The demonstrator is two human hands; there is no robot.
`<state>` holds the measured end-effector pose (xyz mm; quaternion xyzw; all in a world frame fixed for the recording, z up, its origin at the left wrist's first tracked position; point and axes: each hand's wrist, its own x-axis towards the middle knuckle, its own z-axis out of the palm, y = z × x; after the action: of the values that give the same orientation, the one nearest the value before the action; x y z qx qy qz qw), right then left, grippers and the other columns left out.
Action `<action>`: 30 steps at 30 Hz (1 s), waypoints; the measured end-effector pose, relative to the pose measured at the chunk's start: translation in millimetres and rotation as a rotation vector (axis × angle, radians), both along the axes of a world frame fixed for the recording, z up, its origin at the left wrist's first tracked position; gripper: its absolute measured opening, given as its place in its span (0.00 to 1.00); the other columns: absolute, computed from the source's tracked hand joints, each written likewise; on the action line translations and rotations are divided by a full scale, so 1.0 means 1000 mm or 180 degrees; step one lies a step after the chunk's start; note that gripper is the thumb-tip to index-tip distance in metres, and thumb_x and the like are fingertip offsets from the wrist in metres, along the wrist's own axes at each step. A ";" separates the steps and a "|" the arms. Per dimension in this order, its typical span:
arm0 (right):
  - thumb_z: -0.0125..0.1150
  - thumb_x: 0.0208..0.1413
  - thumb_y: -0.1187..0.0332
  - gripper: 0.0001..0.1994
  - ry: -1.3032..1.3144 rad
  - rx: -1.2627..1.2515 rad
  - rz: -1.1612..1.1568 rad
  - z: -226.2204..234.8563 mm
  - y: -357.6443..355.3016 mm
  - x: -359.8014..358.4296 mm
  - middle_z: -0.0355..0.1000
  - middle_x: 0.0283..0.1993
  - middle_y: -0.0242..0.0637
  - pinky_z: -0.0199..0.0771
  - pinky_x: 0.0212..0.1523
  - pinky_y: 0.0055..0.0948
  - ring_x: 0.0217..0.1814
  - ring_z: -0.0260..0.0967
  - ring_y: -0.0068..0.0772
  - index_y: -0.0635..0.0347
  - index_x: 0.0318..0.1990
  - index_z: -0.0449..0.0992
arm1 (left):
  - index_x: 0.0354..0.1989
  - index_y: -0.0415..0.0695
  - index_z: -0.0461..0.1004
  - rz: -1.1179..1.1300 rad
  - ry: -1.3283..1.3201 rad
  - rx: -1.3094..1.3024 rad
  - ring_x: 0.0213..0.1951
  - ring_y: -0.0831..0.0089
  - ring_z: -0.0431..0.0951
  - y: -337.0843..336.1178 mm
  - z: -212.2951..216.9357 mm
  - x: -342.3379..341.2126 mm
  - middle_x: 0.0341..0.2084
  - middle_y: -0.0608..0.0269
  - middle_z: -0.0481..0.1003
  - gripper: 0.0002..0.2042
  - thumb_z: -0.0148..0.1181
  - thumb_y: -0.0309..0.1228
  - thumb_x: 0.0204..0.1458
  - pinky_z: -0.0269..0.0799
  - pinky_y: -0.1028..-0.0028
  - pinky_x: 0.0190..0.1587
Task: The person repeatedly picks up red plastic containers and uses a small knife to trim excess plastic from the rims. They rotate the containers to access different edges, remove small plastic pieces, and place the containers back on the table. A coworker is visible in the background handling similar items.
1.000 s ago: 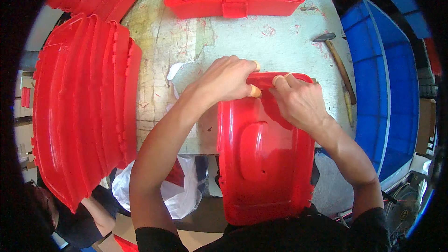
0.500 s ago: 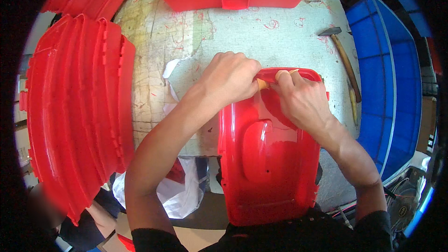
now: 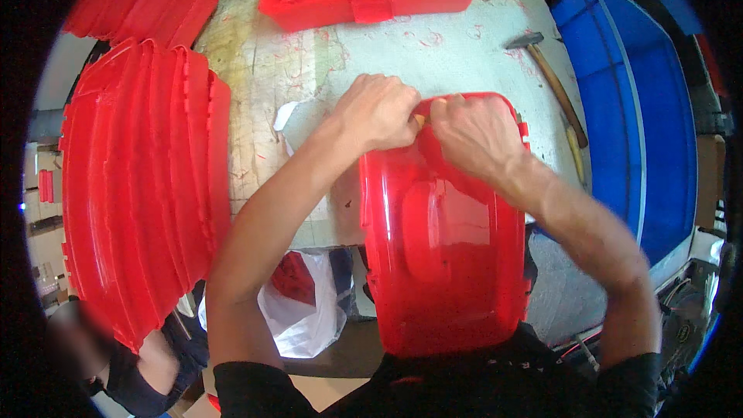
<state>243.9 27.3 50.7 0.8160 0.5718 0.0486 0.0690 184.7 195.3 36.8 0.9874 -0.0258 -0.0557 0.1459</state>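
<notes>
A glossy red plastic case shell (image 3: 472, 286) with a raised oval form inside lies lengthwise before me. Its far end rests on the table and its near end reaches my body. My left hand (image 3: 379, 112) is closed at the far left corner of the rim, knuckles up. Right beside it, my right hand (image 3: 480, 135) is curled over the far rim, its fingers bent inward. Tan coverings show on some fingertips. Whatever small piece may be pinched between the fingers is hidden by the hands.
A red box (image 3: 371, 4) of thin red plastic scraps stands at the table's far edge. Stacked red shells (image 3: 147, 186) rise on the left. A hammer (image 3: 553, 81) lies to the right, beside a blue crate (image 3: 619, 108). A white bag (image 3: 309, 313) hangs below; another person's arm (image 3: 159, 360) shows lower left.
Both hands remain at the far rim, and the right hand has rolled further over it, moving slightly left. The view has shifted a little.
</notes>
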 end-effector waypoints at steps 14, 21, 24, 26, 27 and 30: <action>0.58 0.52 0.66 0.07 0.0941 0.0885 -0.1179 -0.036 0.000 -0.007 0.78 0.26 0.49 0.79 0.28 0.43 0.27 0.79 0.47 0.61 0.32 0.78 | 0.23 0.38 0.79 -0.0134 -0.0086 0.0018 0.32 0.41 0.78 0.007 0.000 0.010 0.23 0.38 0.77 0.13 0.61 0.37 0.44 0.75 0.50 0.37; 0.60 0.53 0.69 0.04 -0.0161 -0.0521 -0.0037 0.001 0.016 0.009 0.81 0.31 0.41 0.80 0.30 0.35 0.33 0.81 0.37 0.56 0.32 0.80 | 0.25 0.37 0.81 -0.0110 -0.0138 -0.0061 0.34 0.44 0.80 0.008 -0.004 0.007 0.26 0.41 0.79 0.11 0.61 0.34 0.44 0.76 0.53 0.40; 0.61 0.55 0.70 0.05 -0.0658 -0.1065 0.0766 0.006 0.026 0.015 0.80 0.32 0.41 0.80 0.28 0.33 0.30 0.81 0.37 0.58 0.36 0.80 | 0.24 0.40 0.80 -0.0006 -0.0248 -0.0347 0.32 0.43 0.80 0.006 -0.009 0.006 0.24 0.41 0.78 0.08 0.61 0.32 0.40 0.75 0.51 0.37; 0.60 0.56 0.69 0.05 -0.0388 -0.0804 0.0386 0.008 0.022 0.011 0.81 0.32 0.38 0.80 0.30 0.32 0.33 0.82 0.33 0.55 0.36 0.82 | 0.25 0.41 0.80 0.0162 -0.0287 -0.0333 0.33 0.43 0.80 0.008 -0.010 0.004 0.25 0.41 0.78 0.09 0.60 0.34 0.43 0.76 0.50 0.37; 0.60 0.57 0.68 0.06 -0.0404 -0.0673 0.0115 0.011 0.020 0.014 0.82 0.33 0.36 0.80 0.32 0.32 0.34 0.82 0.31 0.53 0.36 0.83 | 0.30 0.41 0.80 0.0089 -0.0204 -0.0363 0.33 0.43 0.80 0.011 -0.009 0.003 0.25 0.42 0.78 0.11 0.60 0.37 0.46 0.76 0.49 0.38; 0.58 0.61 0.64 0.08 -0.0048 -0.0773 0.0091 0.028 0.017 0.026 0.80 0.28 0.36 0.80 0.29 0.39 0.31 0.81 0.36 0.55 0.37 0.83 | 0.42 0.42 0.76 -0.0092 -0.0134 -0.0884 0.39 0.41 0.79 0.022 -0.007 -0.003 0.33 0.40 0.79 0.20 0.61 0.47 0.50 0.74 0.48 0.42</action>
<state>269.6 44.3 78.2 0.7930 0.5846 -0.0138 0.1709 182.0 217.1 30.1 0.9582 -0.0505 -0.0330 0.2797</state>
